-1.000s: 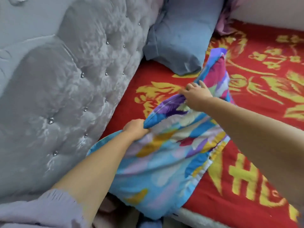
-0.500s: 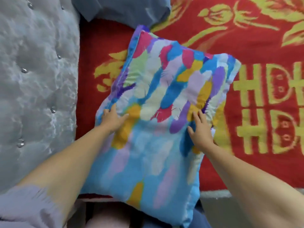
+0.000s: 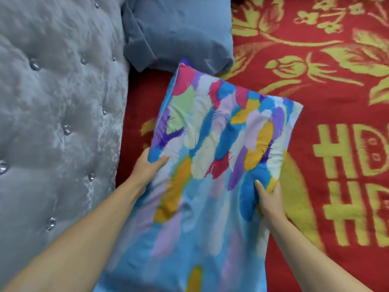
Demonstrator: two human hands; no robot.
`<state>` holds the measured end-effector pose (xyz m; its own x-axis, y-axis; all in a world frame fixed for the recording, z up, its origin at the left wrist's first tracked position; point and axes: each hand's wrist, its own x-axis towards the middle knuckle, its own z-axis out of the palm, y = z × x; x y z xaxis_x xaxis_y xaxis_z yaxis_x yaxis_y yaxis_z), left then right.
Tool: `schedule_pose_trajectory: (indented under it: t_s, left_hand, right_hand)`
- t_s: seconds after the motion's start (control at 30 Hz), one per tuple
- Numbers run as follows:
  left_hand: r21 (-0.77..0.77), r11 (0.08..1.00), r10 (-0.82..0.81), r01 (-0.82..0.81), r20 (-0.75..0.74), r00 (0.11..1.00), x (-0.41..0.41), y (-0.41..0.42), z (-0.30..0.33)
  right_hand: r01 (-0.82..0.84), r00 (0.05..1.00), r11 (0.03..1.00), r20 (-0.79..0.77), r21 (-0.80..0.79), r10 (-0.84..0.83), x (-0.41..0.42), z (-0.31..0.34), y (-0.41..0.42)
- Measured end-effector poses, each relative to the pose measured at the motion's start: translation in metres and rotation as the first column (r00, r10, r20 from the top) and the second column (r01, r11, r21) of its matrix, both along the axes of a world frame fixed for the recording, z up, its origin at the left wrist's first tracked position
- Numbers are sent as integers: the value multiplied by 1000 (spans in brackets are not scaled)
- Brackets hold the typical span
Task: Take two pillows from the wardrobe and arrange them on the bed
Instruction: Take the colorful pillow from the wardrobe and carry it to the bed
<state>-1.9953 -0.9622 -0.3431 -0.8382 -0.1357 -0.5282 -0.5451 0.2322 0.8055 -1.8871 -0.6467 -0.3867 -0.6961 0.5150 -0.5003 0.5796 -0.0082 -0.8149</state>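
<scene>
A multicoloured feather-print pillow [image 3: 210, 165] lies over the red and gold bedspread [image 3: 315, 91], its far corner touching a plain blue-grey pillow [image 3: 179, 32] that rests at the head of the bed. My left hand [image 3: 147, 167] grips the colourful pillow's left edge, thumb on top. On the right edge, my right hand [image 3: 269, 199] clasps it with the thumb pressed into the fabric. The pillow's near end runs out of the bottom of the view.
A grey tufted velvet headboard [image 3: 59, 123] with shiny buttons fills the left side. The bedspread stretches away to the right with yellow flower and letter patterns.
The colourful pillow went from bunched and on edge to flat and face up. Both hands have shifted from on top of it to gripping its two side edges.
</scene>
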Motion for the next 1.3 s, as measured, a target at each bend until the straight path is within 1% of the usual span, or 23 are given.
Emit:
schedule_pose_trajectory:
  t_s: [0.07,0.13,0.2,0.27,0.33,0.4,0.43,0.47,0.53,0.57,0.67,0.73,0.87,0.93,1.0,1.07,1.17,1.23,1.3]
  left_hand:
    - [12,998,64,-64,-47,997,-7,-21,11]
    - [-27,990,134,-137,-80,988,-18,-42,13]
    - [-66,979,187,-193,-87,979,-32,-60,7]
    - [-94,969,220,-227,-73,973,-42,-71,-5]
    - [-147,965,222,-218,12,975,-38,-78,-20]
    - [-227,962,184,-150,138,973,-14,-80,-41]
    - [-259,956,196,-139,206,959,2,-80,-50]
    - [-288,946,231,-150,271,935,18,-78,-56]
    - [-395,905,306,-158,345,888,39,-72,-56]
    - [-459,877,321,-142,339,885,43,-68,-53]
    - [-604,788,330,-118,254,909,41,-57,-35]
    - [-676,729,335,-107,216,917,44,-53,-28]
    - [-696,718,254,-7,253,934,58,-40,-16]
    - [-677,734,207,48,291,934,58,-31,-4]
    - [-640,762,112,98,280,954,51,-18,17]
    - [-634,755,-43,165,203,978,35,-4,45]
    - [-699,681,-256,218,52,965,3,17,96]
    - [-765,618,-367,180,-78,927,-14,31,133]
    - [-805,584,-434,104,-201,878,-22,45,164]
  right_hand:
    - [-86,993,995,-74,44,89,-38,11,-11]
    - [-191,973,974,-110,120,204,-80,17,-20]
    - [-313,940,927,-70,205,333,-117,17,-27]
    - [-450,887,865,-2,222,462,-137,13,-31]
    - [-560,826,794,80,238,559,-135,5,-31]
    - [-614,788,742,160,268,595,-111,-7,-28]
    - [-623,782,745,192,238,593,-93,-12,-28]
    - [-619,782,766,239,176,576,-76,-14,-28]
    - [-581,771,810,367,72,520,-54,-17,-32]
    - [-566,768,823,399,56,501,-49,-17,-35]
    - [-569,779,819,368,72,509,-49,-11,-46]
    - [-598,761,798,365,74,537,-44,-10,-52]
    - [-661,697,738,476,135,537,-43,-5,-56]
    - [-714,643,681,535,160,548,-52,9,-58]
    - [-761,621,603,538,241,569,-65,33,-62]
    - [-793,609,489,508,364,609,-82,67,-67]
    - [-771,593,318,440,553,674,-110,125,-72]
    - [-693,593,211,379,689,711,-124,164,-71]
    - [-610,578,102,353,786,736,-132,195,-67]
